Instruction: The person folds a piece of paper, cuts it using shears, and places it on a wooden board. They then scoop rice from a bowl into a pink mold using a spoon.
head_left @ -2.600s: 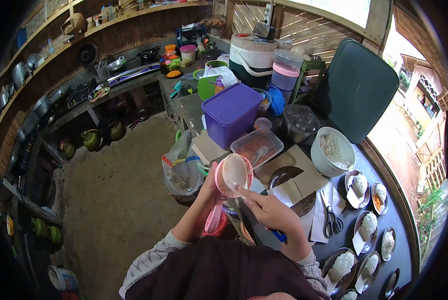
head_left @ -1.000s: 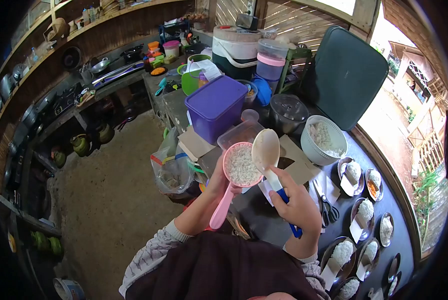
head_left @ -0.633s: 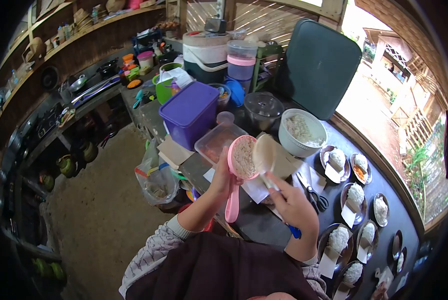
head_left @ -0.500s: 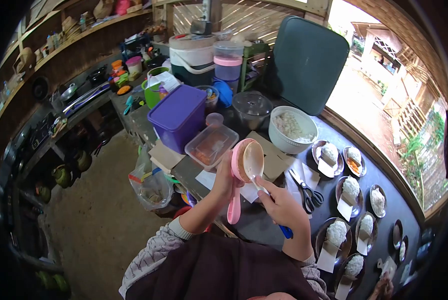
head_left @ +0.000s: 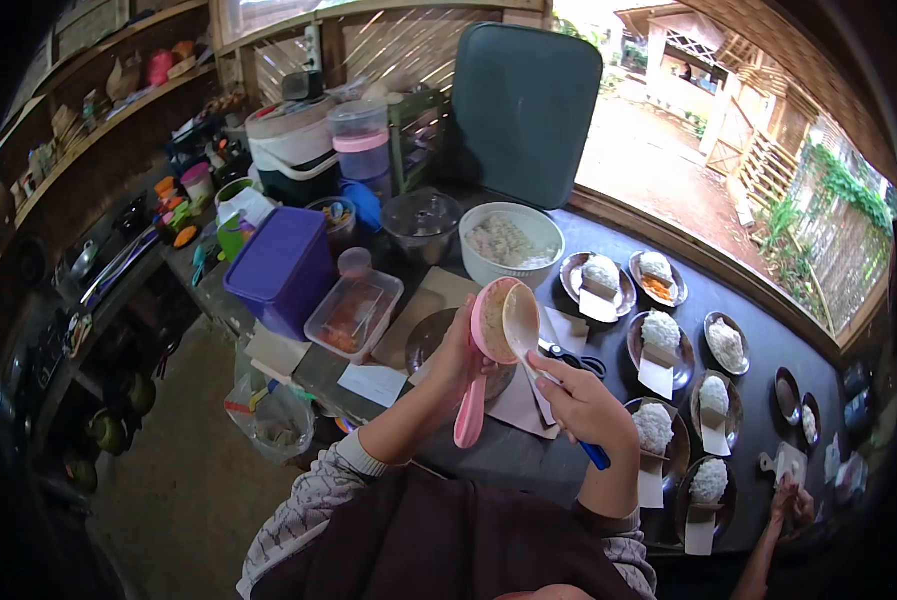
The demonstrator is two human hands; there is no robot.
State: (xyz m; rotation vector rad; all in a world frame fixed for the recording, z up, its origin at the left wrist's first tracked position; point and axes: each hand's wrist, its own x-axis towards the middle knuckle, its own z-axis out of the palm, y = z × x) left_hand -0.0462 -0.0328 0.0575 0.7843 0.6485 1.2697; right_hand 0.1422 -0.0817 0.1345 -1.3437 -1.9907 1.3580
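Note:
My left hand (head_left: 453,352) is wrapped round the cup of a pink scoop (head_left: 485,335), tilted so its opening faces right; its pink handle hangs down below. Whitish-brown food shows inside the cup. In my right hand (head_left: 586,400) is a spoon (head_left: 520,322) with a pale bowl and a blue handle end (head_left: 595,456). The spoon's bowl overlaps the scoop's opening. Below my hands lies a brown plate (head_left: 424,345), partly hidden by them. Black-handled scissors (head_left: 580,362) rest just beyond my right hand.
Several brown plates with rice mounds (head_left: 658,332) and folded cards fill the table's right side. A white bowl of rice (head_left: 511,245), a clear container (head_left: 353,315) and a purple box (head_left: 280,272) stand farther back. At lower right, another person's hands (head_left: 793,500) are by a pale board (head_left: 788,464).
The view has swung right, so the table's things sit farther left. The spoon's bowl now faces me at the scoop's opening. The other person's hands have come further into view.

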